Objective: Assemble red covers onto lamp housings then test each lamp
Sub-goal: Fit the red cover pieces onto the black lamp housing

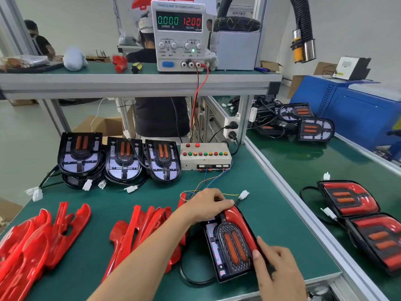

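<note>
A factory assembly line: green-matted benches, a power supply, stacked lamp housings.

Glossy red plastic cover; matt green bench mat.

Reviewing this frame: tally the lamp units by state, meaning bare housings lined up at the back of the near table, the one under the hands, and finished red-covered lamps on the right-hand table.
Bare housings at back: 3
Housing being fitted with a red cover: 1
Finished lamps on right-hand table: 2
Total: 6
</note>
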### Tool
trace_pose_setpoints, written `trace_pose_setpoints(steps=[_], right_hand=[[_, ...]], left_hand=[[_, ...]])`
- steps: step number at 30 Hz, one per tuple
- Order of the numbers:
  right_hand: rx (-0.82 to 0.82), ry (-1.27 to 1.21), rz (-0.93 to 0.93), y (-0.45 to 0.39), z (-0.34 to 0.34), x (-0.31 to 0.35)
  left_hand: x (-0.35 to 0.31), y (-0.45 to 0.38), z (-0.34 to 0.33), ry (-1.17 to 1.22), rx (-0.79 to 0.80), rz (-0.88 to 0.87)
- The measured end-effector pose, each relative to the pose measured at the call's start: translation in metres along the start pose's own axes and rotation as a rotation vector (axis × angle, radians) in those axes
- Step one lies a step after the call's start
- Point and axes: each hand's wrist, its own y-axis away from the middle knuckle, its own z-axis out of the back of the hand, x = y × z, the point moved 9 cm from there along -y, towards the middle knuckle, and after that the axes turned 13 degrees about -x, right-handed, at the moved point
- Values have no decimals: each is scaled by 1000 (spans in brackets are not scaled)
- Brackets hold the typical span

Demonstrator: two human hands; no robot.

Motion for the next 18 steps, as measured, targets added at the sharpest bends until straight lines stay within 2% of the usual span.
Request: trace_pose_setpoints(steps=[2,4,12,18], right_hand=[[85,-152,-272,6,-12,-17],[145,-228,-415,7,-17,-23],[421,-514,-682,10,-26,-24],[432,-585,-709,15,-35,-30]], left_hand=[[-3,2,5,80,-32,-28],[-7,4,10,163,-60,-45],[-13,15,20,367,-42,-52],[-11,21,19,414,111,84]])
